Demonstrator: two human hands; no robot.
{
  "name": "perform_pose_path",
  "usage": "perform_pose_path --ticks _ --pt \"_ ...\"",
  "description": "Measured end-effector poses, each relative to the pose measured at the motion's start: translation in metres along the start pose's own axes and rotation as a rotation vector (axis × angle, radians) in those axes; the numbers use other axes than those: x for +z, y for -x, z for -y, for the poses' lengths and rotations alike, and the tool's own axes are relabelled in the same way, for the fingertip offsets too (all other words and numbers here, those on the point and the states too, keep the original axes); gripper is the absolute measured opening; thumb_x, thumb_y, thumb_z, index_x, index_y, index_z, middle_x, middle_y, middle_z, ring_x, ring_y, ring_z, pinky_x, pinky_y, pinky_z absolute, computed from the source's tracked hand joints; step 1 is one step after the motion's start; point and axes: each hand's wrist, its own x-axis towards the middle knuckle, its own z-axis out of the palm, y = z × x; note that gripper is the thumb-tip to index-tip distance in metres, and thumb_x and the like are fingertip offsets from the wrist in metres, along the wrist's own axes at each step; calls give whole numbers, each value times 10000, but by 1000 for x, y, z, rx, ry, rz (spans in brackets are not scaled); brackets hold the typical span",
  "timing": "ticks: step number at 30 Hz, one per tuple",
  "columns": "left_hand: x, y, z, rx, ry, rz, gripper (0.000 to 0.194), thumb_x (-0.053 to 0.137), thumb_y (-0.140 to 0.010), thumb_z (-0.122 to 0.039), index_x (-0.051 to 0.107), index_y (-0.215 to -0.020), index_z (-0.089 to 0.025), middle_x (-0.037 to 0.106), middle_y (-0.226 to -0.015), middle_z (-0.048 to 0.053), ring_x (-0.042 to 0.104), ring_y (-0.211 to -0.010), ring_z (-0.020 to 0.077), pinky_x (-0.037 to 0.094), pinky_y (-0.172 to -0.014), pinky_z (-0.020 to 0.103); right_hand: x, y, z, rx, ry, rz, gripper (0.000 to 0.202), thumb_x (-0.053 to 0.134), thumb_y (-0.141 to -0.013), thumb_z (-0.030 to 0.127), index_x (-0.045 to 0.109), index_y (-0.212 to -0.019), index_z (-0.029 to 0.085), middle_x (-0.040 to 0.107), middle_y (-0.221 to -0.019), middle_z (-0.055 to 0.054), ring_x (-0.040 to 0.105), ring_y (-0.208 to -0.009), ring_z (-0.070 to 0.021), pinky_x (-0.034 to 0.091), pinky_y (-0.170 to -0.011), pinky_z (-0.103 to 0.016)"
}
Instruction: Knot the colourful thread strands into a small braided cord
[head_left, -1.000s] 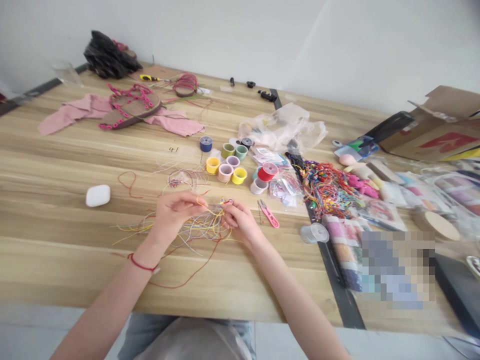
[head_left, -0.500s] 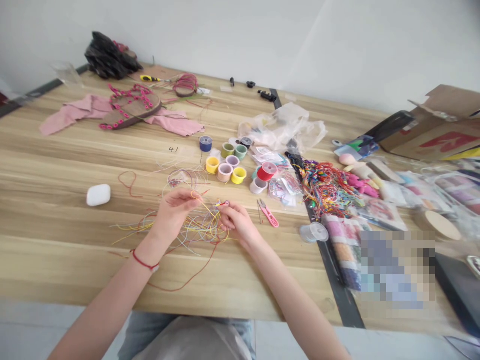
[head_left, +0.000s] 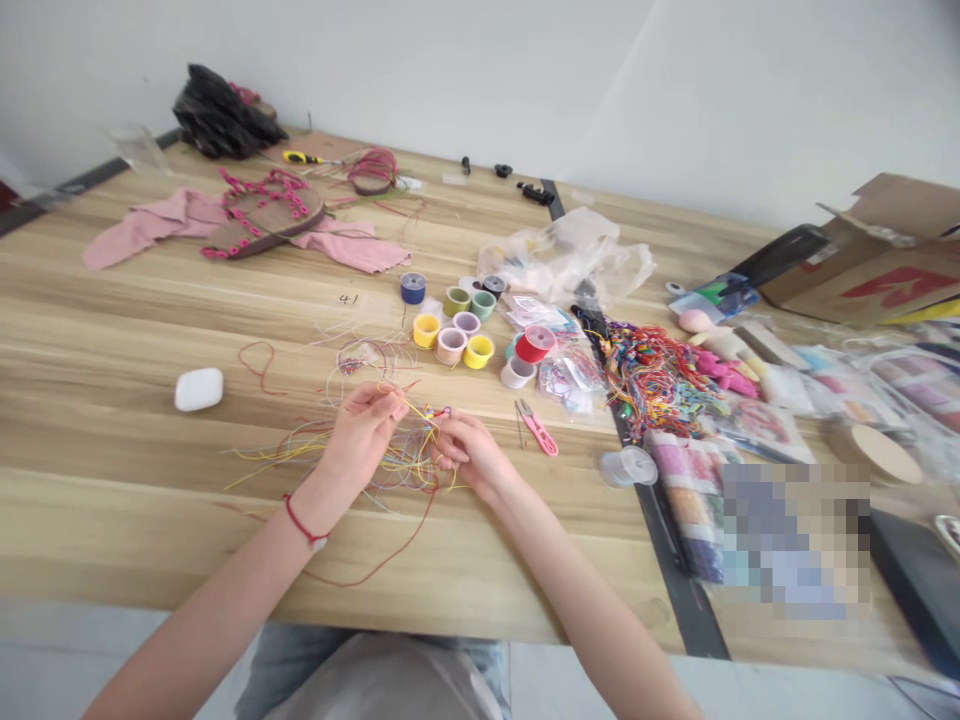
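Above the near part of the wooden table (head_left: 112,440), the left hand (head_left: 364,425) pinches a yellow thread (head_left: 415,408) between thumb and finger, while the right hand (head_left: 476,450) grips the multicoloured knotwork (head_left: 429,412) at its fingertips. Compared with half a second ago, the left hand sits slightly farther right and closer to the right hand, and the knotwork has shifted a little left. Loose threads (head_left: 409,460) trail beneath both hands. The yellow spool (head_left: 478,351) and pink snips (head_left: 541,430) remain in place.
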Motion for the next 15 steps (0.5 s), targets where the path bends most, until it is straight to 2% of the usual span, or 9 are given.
perform_pose_path --ticks 5,10,12,15 --pt "-4 -2 0 17 -2 7 270 936 -549 -282 689 -649 -235 559 -604 -72 473 -583 51 409 -589 201 0 -1 -1 22 0 2 221 704 -675 287 500 -650 207 275 -362 135 183 -395 -59 259 -439 -226" --pt "-4 -2 -1 43 -85 4 260 921 -575 -305 690 -661 -222 592 -618 -64 498 -582 49 437 -587 197 1 0 -1 18 -5 6 248 727 -675 314 504 -662 207 272 -369 138 182 -394 -58 272 -440 -228" --pt "-2 0 -1 80 -162 -13 256 923 -562 -302 705 -667 -217 634 -638 -51 538 -596 58 466 -605 204 0 1 0 13 -4 5 258 731 -672 319 499 -653 209 274 -367 135 206 -390 -60 275 -441 -228" --pt "3 7 -3 175 -405 -22 217 899 -594 -292 723 -687 -207 703 -707 -10 628 -673 115 532 -693 264 -1 1 2 -5 2 -8 274 736 -674 325 491 -626 210 274 -369 130 217 -389 -62 282 -438 -231"
